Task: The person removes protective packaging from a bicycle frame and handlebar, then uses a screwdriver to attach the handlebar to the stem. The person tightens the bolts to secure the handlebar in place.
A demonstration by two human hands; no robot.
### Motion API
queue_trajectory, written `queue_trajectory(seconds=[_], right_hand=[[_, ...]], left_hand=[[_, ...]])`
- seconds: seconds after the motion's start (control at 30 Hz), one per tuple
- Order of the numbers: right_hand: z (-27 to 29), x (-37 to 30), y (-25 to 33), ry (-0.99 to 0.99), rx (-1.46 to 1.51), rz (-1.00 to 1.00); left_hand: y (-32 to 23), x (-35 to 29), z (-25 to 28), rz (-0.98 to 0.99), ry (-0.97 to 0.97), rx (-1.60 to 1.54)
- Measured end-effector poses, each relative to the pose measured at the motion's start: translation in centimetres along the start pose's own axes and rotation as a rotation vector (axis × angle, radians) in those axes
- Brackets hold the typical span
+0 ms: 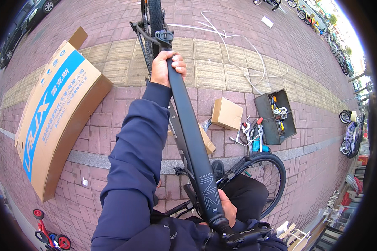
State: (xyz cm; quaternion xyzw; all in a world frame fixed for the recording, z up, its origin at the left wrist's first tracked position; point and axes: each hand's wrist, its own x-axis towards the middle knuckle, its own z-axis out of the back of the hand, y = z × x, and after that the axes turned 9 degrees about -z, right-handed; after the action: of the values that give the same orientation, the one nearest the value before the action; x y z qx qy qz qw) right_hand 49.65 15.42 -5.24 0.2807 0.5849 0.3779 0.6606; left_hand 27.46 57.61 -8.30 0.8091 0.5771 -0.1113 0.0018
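Observation:
A black bicycle frame (190, 129) runs from the upper middle down to my body, its thick top tube facing up. My left hand (168, 67) is wrapped around that tube just below the seat clamp (164, 37). Close to the head of the frame, my right hand (227, 206) grips the tube from the right side, its fingers partly hidden beneath. The handlebar stem (249, 235) lies against my jacket. Beyond my left hand is the rear wheel (156, 16). A wheel with a black tyre (283, 178) shows to the right of my leg.
A large cardboard box (58, 121) stands at left. Right of the frame are a small carton (227, 113), loose hand tools (251, 133) and an open toolbox (264, 113). White strapping (262, 62) lies on the paving. A red-wheeled child's ride-on (50, 236) is lower left.

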Motion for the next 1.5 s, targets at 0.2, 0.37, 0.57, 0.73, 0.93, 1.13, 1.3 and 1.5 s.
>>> queue_trajectory(seconds=[0.2, 0.37, 0.57, 0.73, 0.93, 1.13, 1.3, 1.5], right_hand=[[0.5, 0.7, 3.6, -0.046, -0.347, 0.263], [1.2, 2.4, 4.2, -0.054, -0.426, 0.448], [-0.1, 3.0, 5.9, 0.100, -0.284, 0.473], [-1.9, 2.1, 5.7, 0.214, -0.163, 0.263], [-2.8, 3.1, 4.6, 0.270, -0.233, 0.433], [-1.8, 5.9, 5.7, 0.193, -0.464, 0.872], [-1.5, 8.0, 5.9, 0.249, -0.466, 0.781], [-2.4, 8.4, 6.2, 0.292, -0.356, 0.759]], left_hand=[[0.6, -3.8, -0.1, -0.273, -0.045, 0.964], [1.7, -15.1, 3.5, -0.455, -0.141, 1.572], [7.4, -30.3, 5.9, 0.667, 0.453, 1.953], [15.0, -36.4, 7.9, 0.224, 0.357, 1.737], [17.8, -38.3, 7.5, -0.293, -0.004, 1.855], [12.9, -35.9, 5.2, -0.185, 0.140, 1.973], [10.1, -33.4, 5.5, -0.047, 0.233, 1.975], [9.7, -33.2, 5.1, -0.078, 0.254, 1.845]])
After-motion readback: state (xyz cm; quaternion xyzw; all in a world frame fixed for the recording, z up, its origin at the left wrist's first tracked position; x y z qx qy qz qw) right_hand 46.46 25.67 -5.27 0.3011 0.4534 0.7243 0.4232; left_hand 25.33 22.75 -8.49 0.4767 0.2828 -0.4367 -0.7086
